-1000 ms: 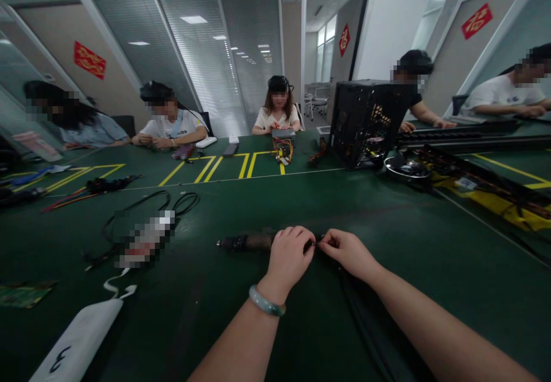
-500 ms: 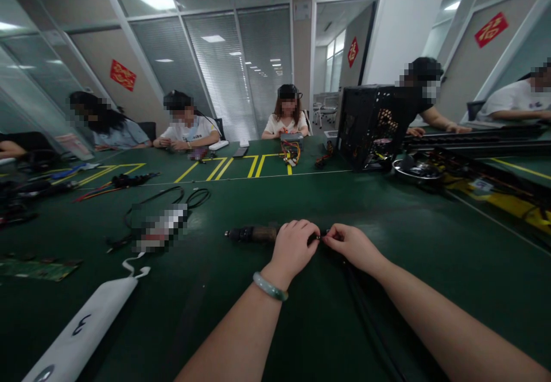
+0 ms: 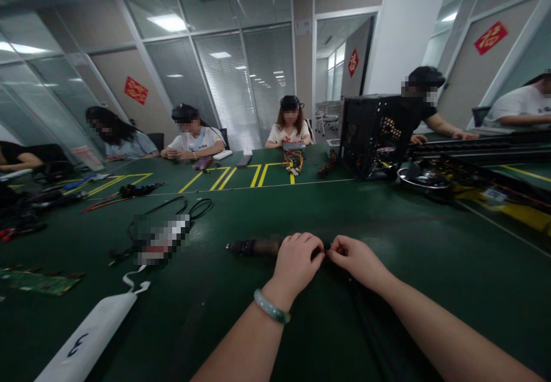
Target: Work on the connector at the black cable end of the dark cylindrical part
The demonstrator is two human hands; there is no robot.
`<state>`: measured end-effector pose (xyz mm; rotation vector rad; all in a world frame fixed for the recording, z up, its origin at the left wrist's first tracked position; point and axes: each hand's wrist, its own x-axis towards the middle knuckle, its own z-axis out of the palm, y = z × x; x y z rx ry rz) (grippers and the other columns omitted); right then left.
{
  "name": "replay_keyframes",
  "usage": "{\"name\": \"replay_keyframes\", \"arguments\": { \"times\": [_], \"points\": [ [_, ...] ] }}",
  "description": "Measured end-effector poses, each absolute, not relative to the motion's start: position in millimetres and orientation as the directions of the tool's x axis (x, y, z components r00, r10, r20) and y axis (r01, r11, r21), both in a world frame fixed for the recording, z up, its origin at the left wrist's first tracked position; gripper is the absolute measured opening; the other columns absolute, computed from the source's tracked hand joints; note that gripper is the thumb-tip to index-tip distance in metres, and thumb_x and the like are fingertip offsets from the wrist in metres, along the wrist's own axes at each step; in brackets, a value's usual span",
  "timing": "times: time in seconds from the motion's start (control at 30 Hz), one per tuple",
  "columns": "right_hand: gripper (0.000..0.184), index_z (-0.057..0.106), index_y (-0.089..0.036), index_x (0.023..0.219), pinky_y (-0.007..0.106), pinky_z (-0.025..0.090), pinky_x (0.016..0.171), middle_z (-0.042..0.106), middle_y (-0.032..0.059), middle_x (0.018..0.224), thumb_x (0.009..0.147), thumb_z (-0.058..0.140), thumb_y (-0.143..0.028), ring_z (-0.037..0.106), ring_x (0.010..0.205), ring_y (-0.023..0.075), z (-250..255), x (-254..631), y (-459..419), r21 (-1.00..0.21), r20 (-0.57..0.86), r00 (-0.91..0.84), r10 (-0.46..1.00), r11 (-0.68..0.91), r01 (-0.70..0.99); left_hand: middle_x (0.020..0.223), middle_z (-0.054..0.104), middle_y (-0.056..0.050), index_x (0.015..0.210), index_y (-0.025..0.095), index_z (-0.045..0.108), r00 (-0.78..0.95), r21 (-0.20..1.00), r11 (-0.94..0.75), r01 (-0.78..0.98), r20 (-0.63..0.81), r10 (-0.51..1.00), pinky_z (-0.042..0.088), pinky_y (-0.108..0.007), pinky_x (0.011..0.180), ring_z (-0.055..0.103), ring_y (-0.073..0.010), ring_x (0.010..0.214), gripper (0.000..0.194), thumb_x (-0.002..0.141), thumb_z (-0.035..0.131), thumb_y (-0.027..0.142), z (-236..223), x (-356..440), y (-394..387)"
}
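A dark electric screwdriver (image 3: 263,248) lies sideways on the green table, its metal tip pointing left. My left hand (image 3: 297,258), with a jade-coloured bangle at the wrist, is wrapped over its rear part. Just right of it, my right hand (image 3: 359,260) is closed in a pinch at the screwdriver's tail end, where a black cable (image 3: 364,319) runs down toward me. The fingertips of both hands nearly meet there. Fingers hide most of the joint between cable and screwdriver, so I cannot tell whether it is connected.
To the left are a white power strip (image 3: 88,336), a blurred-out packet (image 3: 166,241), black cables (image 3: 200,207) and a green circuit board (image 3: 41,280). A black computer case (image 3: 372,135) and a metal bowl (image 3: 424,182) stand at the back right. Several people sit across the table.
The view has tilted up slightly, so everything sits lower in the picture. Both hands stay at the screwdriver's tail, with only small finger movement.
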<state>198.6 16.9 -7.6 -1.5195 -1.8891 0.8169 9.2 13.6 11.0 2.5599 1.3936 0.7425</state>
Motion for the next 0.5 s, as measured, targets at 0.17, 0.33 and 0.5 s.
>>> {"name": "replay_keyframes", "arguments": {
  "times": [0.17, 0.33, 0.5],
  "points": [
    [0.014, 0.062, -0.021, 0.078, 0.023, 0.038, 0.053, 0.066, -0.0018, 0.070, 0.085, 0.057, -0.033, 0.059, 0.062, 0.0155, -8.5, 197.9, 17.4, -0.771, 0.030, -0.199, 0.980, 0.149, 0.619, 0.101, 0.062, 0.004, 0.096, 0.027, 0.059, 0.431, 0.369, -0.561, 0.741, 0.379, 0.819, 0.041, -0.038, 0.087, 0.054, -0.0195, 0.097, 0.013, 0.085, 0.065, 0.021, 8.8, 9.2, 14.0],
    [0.014, 0.061, -0.022, 0.078, 0.023, 0.038, 0.053, 0.066, -0.0023, 0.070, 0.085, 0.056, -0.033, 0.060, 0.062, 0.0157, -7.8, 197.1, 17.1, -0.766, 0.015, -0.198, 0.980, 0.139, 0.628, 0.103, 0.062, 0.004, 0.096, 0.027, 0.059, 0.437, 0.388, -0.567, 0.726, 0.377, 0.817, 0.040, -0.039, 0.090, 0.054, -0.0194, 0.099, 0.017, 0.085, 0.064, 0.015, 9.4, 9.2, 14.3],
    [0.014, 0.061, -0.022, 0.078, 0.024, 0.039, 0.055, 0.066, -0.0014, 0.070, 0.086, 0.056, -0.032, 0.061, 0.064, 0.0162, -8.5, 196.9, 18.2, -0.760, 0.020, -0.199, 0.980, 0.144, 0.633, 0.101, 0.062, 0.003, 0.094, 0.027, 0.059, 0.417, 0.394, -0.550, 0.737, 0.375, 0.828, 0.039, -0.040, 0.090, 0.054, -0.0195, 0.097, 0.013, 0.086, 0.064, 0.018, 9.1, 9.4, 14.6]
  ]
}}
